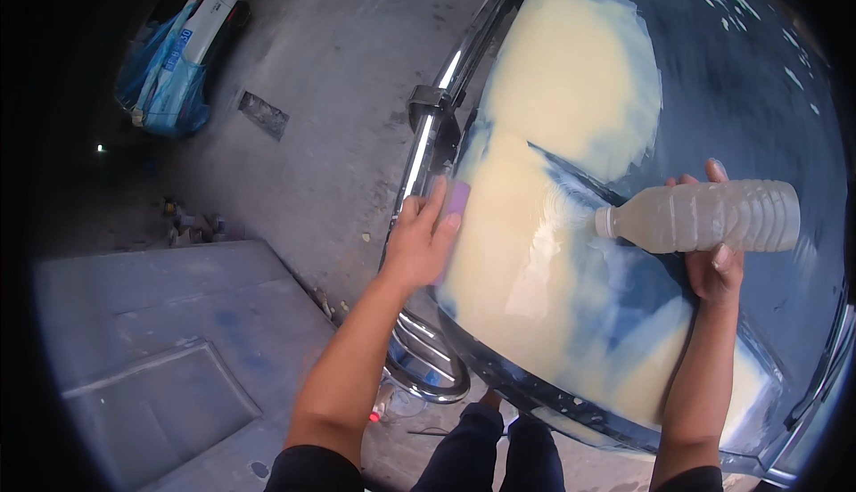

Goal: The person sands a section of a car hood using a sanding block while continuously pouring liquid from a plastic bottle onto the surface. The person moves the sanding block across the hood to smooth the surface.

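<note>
My left hand [419, 241] is closed around a purple sanding block [456, 200] at the left edge of the panel. Cream filler patches [571, 73] cover much of this dark blue vehicle panel [722, 73], and their lower part shines wet. My right hand [718, 271] grips a translucent, ribbed plastic bottle [713, 216] from beneath. The bottle lies nearly level above the panel, its white-tipped neck toward the left. Ripples spread over the wet filler beside the neck. Cloudy contents show through the bottle's wall.
A chrome tube bar [419, 162] runs along the panel's left side and curls round near my legs. At the lower left stands a grey, dusty panel [178, 314]. Farther off on the concrete floor [330, 64] is a white part wrapped in blue plastic [183, 82].
</note>
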{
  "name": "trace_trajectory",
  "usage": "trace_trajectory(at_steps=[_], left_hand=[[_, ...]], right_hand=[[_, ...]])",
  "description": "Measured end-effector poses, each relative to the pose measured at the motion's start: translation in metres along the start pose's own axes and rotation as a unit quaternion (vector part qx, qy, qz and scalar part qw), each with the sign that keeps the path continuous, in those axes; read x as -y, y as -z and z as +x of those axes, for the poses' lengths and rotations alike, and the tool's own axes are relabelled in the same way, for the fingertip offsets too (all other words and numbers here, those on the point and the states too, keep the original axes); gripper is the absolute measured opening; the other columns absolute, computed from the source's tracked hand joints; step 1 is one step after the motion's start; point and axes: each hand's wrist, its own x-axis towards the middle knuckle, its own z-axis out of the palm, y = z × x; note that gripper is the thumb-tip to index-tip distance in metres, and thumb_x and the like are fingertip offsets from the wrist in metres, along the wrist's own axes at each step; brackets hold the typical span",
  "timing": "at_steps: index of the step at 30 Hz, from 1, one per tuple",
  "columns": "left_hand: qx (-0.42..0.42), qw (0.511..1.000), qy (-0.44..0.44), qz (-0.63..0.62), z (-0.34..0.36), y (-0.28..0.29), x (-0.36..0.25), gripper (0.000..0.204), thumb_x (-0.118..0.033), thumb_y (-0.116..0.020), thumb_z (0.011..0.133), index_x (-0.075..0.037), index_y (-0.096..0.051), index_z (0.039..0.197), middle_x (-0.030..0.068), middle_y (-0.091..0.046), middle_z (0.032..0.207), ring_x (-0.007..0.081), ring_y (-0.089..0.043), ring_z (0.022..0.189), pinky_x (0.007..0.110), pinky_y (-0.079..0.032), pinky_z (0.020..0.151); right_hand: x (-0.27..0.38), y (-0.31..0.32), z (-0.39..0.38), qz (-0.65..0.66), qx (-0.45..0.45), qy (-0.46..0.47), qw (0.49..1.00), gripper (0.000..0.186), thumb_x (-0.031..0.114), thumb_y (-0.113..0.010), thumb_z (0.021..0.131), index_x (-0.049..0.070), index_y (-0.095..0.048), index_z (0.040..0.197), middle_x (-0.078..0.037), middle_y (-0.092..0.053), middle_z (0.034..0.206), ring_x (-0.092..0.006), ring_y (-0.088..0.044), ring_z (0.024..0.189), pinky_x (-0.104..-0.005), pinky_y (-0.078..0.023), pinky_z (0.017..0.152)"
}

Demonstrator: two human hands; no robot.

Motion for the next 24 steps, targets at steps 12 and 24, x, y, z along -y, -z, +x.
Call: trace_trajectory(at_steps=[12, 24], left_hand=[[-0.057, 0.997, 0.023, 0.042, 0.084, 0.010, -0.015, 0.054, -0.038, -0.053, 0.100, -0.010, -0.046, 0.146, 0.0202, -0.056, 0.110, 0.0359, -0.058, 0.099, 0.041, -0.048, 0.089], [-0.054, 0.988, 0.057, 0.136, 0.023, 0.005, -0.055, 0.057, -0.039, -0.053, 0.097, -0.010, -0.045, 0.147, 0.0229, -0.053, 0.115, 0.0411, -0.056, 0.102, 0.047, -0.047, 0.091]], right_hand=[[-0.003, -0.013, 0.001, -0.004, 0.015, 0.001, 1.000, 0.110, 0.042, -0.087, 0.061, 0.003, -0.033, 0.148, -0.019, -0.058, 0.131, -0.0369, -0.055, 0.125, -0.0524, -0.042, 0.109], [0.002, -0.014, 0.002, -0.040, 0.026, -0.004, 0.999, 0.112, 0.042, -0.087, 0.061, 0.000, -0.031, 0.149, -0.020, -0.056, 0.131, -0.0366, -0.053, 0.127, -0.0514, -0.039, 0.111]])
